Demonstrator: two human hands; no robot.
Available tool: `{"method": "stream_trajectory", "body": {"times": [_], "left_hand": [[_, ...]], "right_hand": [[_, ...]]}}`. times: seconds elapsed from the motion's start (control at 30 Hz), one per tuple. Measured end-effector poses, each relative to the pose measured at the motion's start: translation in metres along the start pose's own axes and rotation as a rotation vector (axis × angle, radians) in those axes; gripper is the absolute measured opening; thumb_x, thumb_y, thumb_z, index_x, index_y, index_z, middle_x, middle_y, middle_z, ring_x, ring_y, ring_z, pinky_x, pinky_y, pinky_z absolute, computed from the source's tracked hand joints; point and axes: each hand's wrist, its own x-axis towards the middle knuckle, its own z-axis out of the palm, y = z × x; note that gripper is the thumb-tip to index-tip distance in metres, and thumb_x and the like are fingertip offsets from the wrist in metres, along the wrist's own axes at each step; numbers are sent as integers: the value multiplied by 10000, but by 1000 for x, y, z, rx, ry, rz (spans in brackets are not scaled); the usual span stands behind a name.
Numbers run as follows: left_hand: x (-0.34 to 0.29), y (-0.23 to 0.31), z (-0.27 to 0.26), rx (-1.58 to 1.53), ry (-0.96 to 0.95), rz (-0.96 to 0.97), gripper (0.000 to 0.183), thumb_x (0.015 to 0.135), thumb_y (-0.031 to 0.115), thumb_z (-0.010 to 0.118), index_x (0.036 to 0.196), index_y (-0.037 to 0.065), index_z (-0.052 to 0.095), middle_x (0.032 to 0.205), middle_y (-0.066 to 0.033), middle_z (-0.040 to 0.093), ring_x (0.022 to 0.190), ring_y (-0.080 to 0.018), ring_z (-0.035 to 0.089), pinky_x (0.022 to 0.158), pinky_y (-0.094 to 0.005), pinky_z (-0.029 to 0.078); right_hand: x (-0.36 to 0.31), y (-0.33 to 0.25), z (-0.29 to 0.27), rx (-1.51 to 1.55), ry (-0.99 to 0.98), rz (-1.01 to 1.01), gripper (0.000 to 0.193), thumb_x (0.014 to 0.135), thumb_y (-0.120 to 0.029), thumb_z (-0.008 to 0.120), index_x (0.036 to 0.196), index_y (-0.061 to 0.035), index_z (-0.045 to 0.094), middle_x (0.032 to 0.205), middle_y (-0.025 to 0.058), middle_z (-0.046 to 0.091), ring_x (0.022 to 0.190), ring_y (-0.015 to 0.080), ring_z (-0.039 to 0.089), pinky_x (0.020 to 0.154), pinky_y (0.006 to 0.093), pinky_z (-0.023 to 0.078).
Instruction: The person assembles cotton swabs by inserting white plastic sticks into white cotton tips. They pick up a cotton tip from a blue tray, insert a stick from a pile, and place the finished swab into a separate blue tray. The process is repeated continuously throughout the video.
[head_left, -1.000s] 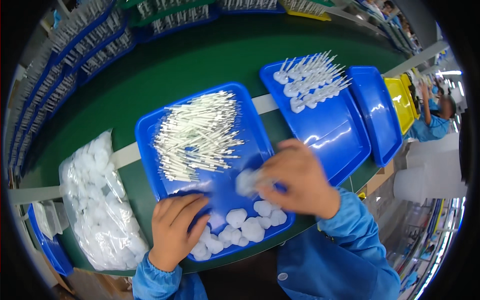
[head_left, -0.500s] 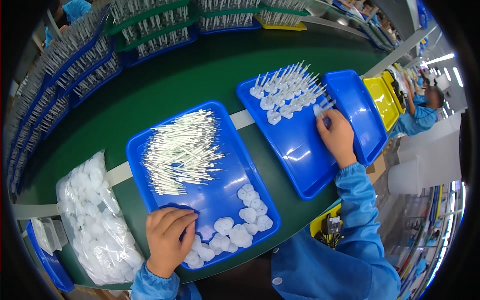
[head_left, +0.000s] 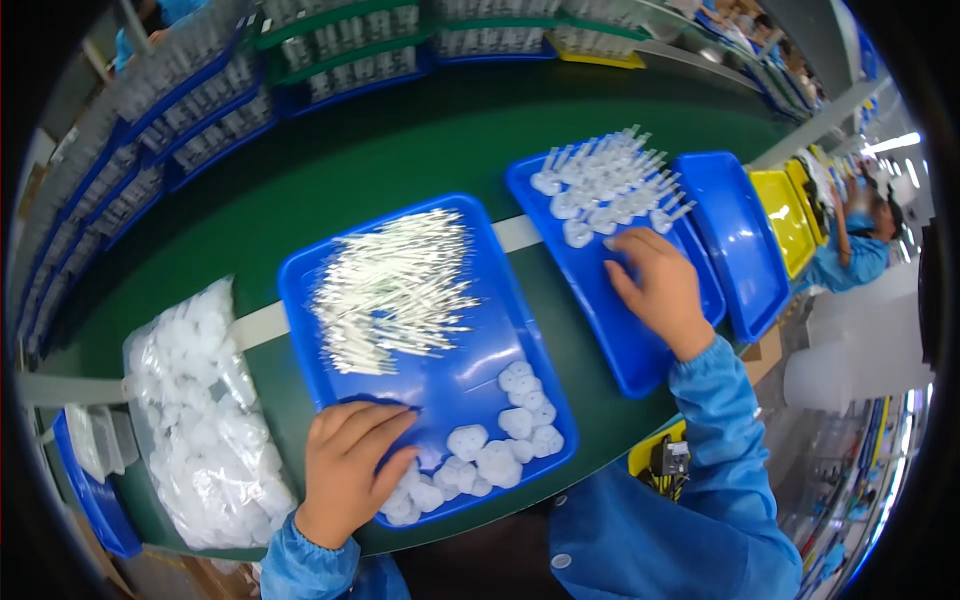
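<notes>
My right hand (head_left: pixel 657 288) hovers over the right-hand blue tray (head_left: pixel 625 350), thumb and fingers apart, nothing in them. Just beyond its fingertips stand several white plastic discs with upright pins (head_left: pixel 605 205), grouped at that tray's far end. My left hand (head_left: pixel 352 468) is at the near left corner of the middle blue tray (head_left: pixel 470 365), its thumb spread from the bent fingers and no object visible in them. Beneath and beside it lie loose white discs (head_left: pixel 497 463), some hidden by the hand. A heap of thin white pins (head_left: pixel 400 285) fills the same tray's far part.
A clear bag of white discs (head_left: pixel 200 430) lies left of the middle tray. Another blue tray (head_left: pixel 735 245) and a yellow tray (head_left: pixel 783 220) stand at the right. Stacked trays of pinned pieces (head_left: pixel 350 50) line the back and left. A co-worker (head_left: pixel 855 245) sits far right.
My right hand has let go of a pinned disc, which now stands with the others, and drawn back slightly. My left thumb has spread from its fingers. The whole view has shifted a little.
</notes>
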Motion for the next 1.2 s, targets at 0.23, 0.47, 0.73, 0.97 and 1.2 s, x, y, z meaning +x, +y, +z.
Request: {"method": "stream_trajectory", "body": {"times": [0.23,0.47,0.73,0.97,1.2], "left_hand": [[20,19,20,-60,-157,180,427,870,287,871,1264,138,803,1220,-62,763,1177,-305,668,1030,-437,508],[16,6,12,-230,-8,10,270,813,68,911,1054,109,797,1183,-66,774,1025,-251,727,889,-381,574],[31,-19,7,-782,413,-288,266,949,-86,765,1181,27,700,1088,-58,712,960,-111,666,857,-255,531],[29,-30,22,-976,448,-187,396,977,-91,731,1344,22,635,1181,-70,651,1075,-126,675,884,-273,560],[34,-23,19,-883,400,-267,395,970,-89,762,1346,25,715,1196,-60,652,1113,-144,696,889,-274,611]], "right_hand": [[13,-129,2,331,-94,-279,144,879,-194,841,973,-99,787,1001,56,766,835,258,747,740,411,574],[39,-176,48,208,16,-402,87,842,-168,776,905,-132,729,918,17,655,862,212,667,743,381,498],[51,-172,43,483,-122,-275,112,838,-57,794,913,-79,713,903,59,693,817,205,686,740,370,520],[30,-172,28,1557,-375,146,259,928,90,708,1162,-15,671,941,80,769,920,167,767,832,345,625],[22,-188,43,1019,-199,-120,259,865,-30,913,1075,-41,762,870,98,791,744,184,788,687,303,611]]}}
